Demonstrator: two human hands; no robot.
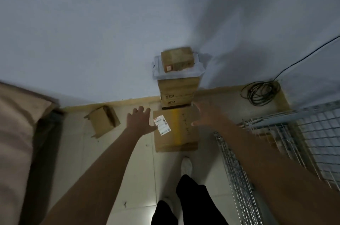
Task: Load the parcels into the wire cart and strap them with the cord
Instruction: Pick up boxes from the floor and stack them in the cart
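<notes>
I am reaching both hands, left (139,118) and right (206,114), each grip spread wide and holding nothing, over the flat labelled parcel (176,131) lying on the floor (136,169) before the stacked parcels (177,87). The wire cart (287,144) is standing at my right; the blur seemingly hides whether my fingers are touching cardboard.

We see a dim, bluish, soft picture. Broad shadows fall across the wall (165,13), with a small glare spot on the floor tiles (153,213). The right hand (206,114) smears with motion blur, and the wide lens bends the edges.
</notes>
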